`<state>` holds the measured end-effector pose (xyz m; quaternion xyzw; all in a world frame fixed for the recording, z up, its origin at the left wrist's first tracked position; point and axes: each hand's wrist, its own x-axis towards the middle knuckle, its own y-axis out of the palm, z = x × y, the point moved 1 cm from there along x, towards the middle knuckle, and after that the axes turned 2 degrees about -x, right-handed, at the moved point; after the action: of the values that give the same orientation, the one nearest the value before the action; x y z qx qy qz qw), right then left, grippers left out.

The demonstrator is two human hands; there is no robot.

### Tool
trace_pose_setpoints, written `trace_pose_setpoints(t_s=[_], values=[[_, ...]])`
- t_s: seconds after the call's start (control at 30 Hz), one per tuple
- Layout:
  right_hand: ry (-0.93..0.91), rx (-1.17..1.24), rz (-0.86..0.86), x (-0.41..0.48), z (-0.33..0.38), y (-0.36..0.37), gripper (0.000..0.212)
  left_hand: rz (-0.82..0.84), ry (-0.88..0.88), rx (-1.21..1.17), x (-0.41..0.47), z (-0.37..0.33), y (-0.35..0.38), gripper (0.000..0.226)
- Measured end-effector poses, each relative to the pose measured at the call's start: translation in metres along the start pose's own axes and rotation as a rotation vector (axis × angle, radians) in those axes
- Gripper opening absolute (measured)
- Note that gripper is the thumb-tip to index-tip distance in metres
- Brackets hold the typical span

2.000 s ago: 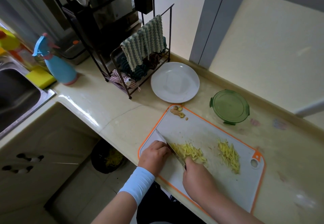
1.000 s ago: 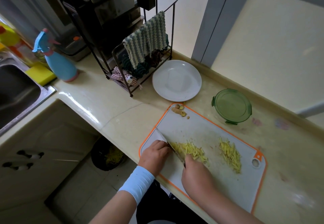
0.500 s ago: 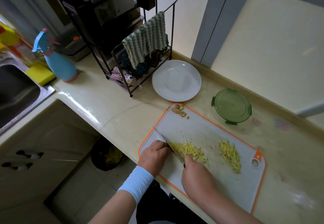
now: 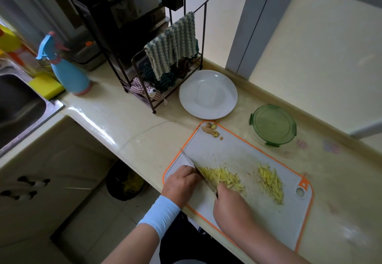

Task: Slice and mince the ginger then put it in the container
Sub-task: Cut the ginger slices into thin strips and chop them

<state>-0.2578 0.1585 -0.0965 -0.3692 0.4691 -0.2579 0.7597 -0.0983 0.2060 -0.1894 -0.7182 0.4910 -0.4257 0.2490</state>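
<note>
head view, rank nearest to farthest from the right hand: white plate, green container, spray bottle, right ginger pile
1. right ginger pile, on the board beside the right hand
2. green container, back right
3. white plate, farther back
4. spray bottle, far left
</note>
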Motion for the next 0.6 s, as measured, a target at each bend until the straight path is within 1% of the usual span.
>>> trace_pose_setpoints(t_s=[0.1,0.23,0.37,0.6], values=[[0.024,0.01,0.012,0.011,0.008,0.002,0.011,0.018,-0.004,-0.012,0.0,0.001,0.0,0.016],[-0.004,-0.017,0.021,0.034,0.032,-0.002,0.012,0.064,-0.007,-0.041,0.002,0.002,-0.003,0.016],[-0.018,-0.028,0.019,0.038,0.037,-0.006,0.014,0.088,-0.015,-0.05,0.003,0.001,-0.007,0.016],[-0.003,-0.033,0.01,0.036,0.038,-0.005,0.016,0.09,0.019,0.02,0.003,0.002,-0.007,0.018]])
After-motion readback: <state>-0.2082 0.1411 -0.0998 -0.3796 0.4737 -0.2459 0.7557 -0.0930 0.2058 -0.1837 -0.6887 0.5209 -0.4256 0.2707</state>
